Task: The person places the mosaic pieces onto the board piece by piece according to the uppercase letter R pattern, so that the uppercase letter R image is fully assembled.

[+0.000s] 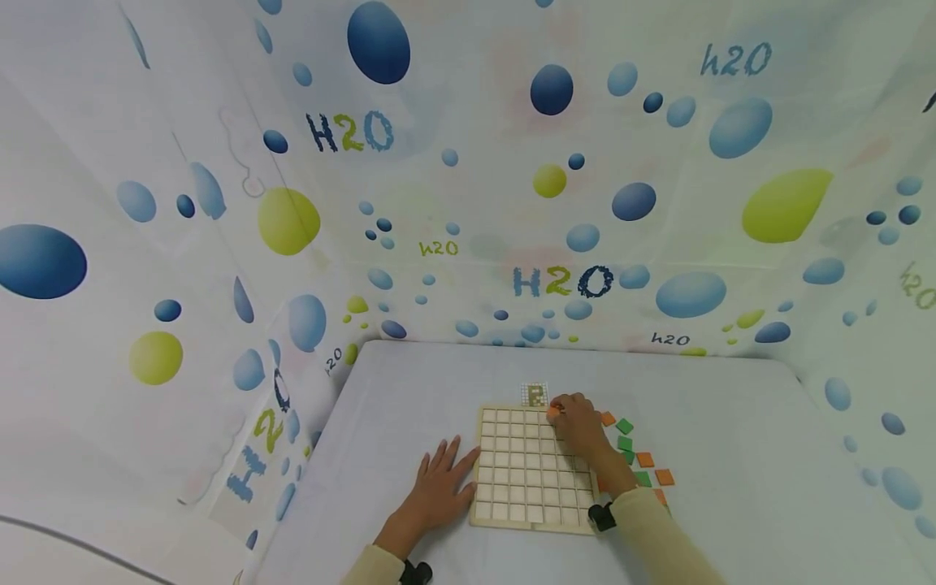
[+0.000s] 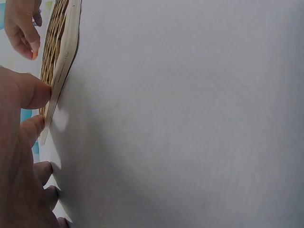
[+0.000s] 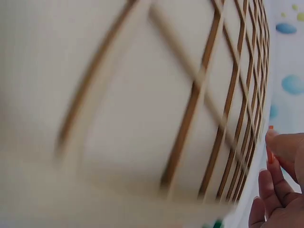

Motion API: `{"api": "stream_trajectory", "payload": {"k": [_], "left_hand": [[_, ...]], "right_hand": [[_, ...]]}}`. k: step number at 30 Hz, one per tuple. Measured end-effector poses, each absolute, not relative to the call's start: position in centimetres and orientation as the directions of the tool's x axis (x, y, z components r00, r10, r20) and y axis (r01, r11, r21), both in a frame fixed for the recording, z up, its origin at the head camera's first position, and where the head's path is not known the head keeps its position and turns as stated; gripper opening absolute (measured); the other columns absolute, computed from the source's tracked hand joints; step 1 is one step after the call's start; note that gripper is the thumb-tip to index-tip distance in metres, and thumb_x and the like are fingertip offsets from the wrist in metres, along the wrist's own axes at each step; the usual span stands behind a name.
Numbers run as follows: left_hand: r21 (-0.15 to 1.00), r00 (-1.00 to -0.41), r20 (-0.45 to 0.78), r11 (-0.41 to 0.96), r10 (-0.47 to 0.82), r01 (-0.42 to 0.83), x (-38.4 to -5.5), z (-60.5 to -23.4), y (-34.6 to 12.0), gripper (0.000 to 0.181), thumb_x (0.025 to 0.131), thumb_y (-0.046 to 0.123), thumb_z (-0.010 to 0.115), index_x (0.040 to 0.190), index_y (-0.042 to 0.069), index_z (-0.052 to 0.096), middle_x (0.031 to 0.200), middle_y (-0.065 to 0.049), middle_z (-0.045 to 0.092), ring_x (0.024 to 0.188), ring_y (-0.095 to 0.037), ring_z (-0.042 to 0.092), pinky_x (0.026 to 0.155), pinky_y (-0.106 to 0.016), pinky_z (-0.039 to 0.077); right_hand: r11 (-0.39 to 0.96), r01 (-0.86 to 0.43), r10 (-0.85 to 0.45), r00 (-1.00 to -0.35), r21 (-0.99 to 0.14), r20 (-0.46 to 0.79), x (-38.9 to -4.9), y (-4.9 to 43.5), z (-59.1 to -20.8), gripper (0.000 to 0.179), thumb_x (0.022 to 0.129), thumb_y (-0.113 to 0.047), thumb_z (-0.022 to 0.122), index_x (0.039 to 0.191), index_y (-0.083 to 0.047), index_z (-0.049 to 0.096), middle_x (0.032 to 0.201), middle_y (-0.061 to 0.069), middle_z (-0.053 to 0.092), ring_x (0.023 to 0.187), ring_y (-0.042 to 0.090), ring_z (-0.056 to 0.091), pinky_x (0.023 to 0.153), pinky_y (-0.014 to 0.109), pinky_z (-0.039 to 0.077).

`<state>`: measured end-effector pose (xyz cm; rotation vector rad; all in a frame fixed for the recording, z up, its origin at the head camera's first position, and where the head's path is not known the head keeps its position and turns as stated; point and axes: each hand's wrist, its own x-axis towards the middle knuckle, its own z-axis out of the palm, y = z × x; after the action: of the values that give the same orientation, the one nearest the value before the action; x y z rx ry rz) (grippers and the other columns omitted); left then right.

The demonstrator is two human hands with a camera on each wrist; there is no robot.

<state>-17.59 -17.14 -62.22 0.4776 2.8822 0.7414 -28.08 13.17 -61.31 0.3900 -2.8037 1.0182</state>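
A light wooden grid board point(image 1: 512, 469) with rows of square cells lies on the white table. My right hand point(image 1: 581, 426) is over the board's far right part and pinches an orange square tile point(image 1: 553, 412) between thumb and fingers. In the right wrist view that tile point(image 3: 270, 145) appears edge-on. My left hand point(image 1: 437, 487) lies beside the board's left side with fingers spread. In the left wrist view, thumb and forefinger of the left hand point(image 2: 21, 142) touch the outer edge of the board point(image 2: 66, 61).
Loose orange tiles point(image 1: 664, 477) and green tiles point(image 1: 624, 426) lie scattered right of the board, partly hidden by the right forearm. A small printed pattern card point(image 1: 535, 395) lies past the board's far edge. A patterned curtain point(image 1: 483, 203) hangs behind the table point(image 1: 738, 439).
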Motion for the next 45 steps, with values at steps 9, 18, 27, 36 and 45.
{"api": "stream_trajectory", "payload": {"k": [9,18,27,36,45], "left_hand": [[0.472,-0.946,-0.062,0.844,0.319,0.254,-17.7,-62.3,-16.8,0.057,0.107,0.036,0.052,0.162,0.022,0.045,0.172,-0.021,0.028,0.159,-0.049,0.021,0.122,-0.074,0.016],[0.465,-0.948,-0.078,0.853,0.309,0.24,-17.8,-62.6,-16.8,0.058,0.106,0.036,0.051,0.162,0.023,0.044,0.173,-0.019,0.027,0.16,-0.048,0.02,0.123,-0.073,0.015],[0.451,-0.947,-0.089,0.861,0.307,0.237,-18.0,-62.7,-16.9,0.058,0.107,0.038,0.05,0.163,0.025,0.042,0.174,-0.018,0.025,0.16,-0.046,0.019,0.123,-0.071,0.015],[0.456,-0.949,-0.077,0.857,0.305,0.239,-17.7,-62.2,-16.8,0.058,0.107,0.038,0.052,0.163,0.024,0.044,0.173,-0.019,0.026,0.16,-0.047,0.02,0.123,-0.072,0.016],[0.446,-0.952,-0.08,0.864,0.296,0.232,-17.9,-62.3,-16.8,0.058,0.107,0.038,0.051,0.163,0.023,0.044,0.173,-0.019,0.027,0.16,-0.047,0.02,0.123,-0.072,0.016]], "right_hand": [[0.677,-0.289,-0.29,-0.95,-0.677,0.115,-27.2,9.4,-61.2,0.018,0.1,-0.011,0.069,0.118,-0.006,0.07,0.112,0.011,0.064,0.103,0.032,0.059,0.087,0.06,0.043],[0.674,-0.353,-0.317,-0.932,-0.649,0.178,-27.0,8.4,-61.8,0.005,0.095,-0.012,0.078,0.098,-0.014,0.074,0.106,0.005,0.069,0.103,0.035,0.061,0.086,0.067,0.043],[0.674,-0.371,-0.34,-0.924,-0.639,0.177,-27.0,8.0,-62.3,0.007,0.096,-0.01,0.077,0.1,-0.015,0.075,0.109,0.007,0.069,0.106,0.036,0.062,0.087,0.063,0.048],[0.692,-0.375,-0.341,-0.923,-0.617,0.179,-26.8,7.9,-62.2,0.009,0.095,-0.007,0.076,0.104,-0.01,0.077,0.114,0.012,0.069,0.108,0.038,0.061,0.09,0.062,0.05],[0.686,-0.369,-0.349,-0.923,-0.627,0.162,-26.6,8.8,-61.8,0.011,0.098,-0.008,0.073,0.107,-0.01,0.077,0.108,0.008,0.065,0.098,0.03,0.059,0.081,0.054,0.048]]}}
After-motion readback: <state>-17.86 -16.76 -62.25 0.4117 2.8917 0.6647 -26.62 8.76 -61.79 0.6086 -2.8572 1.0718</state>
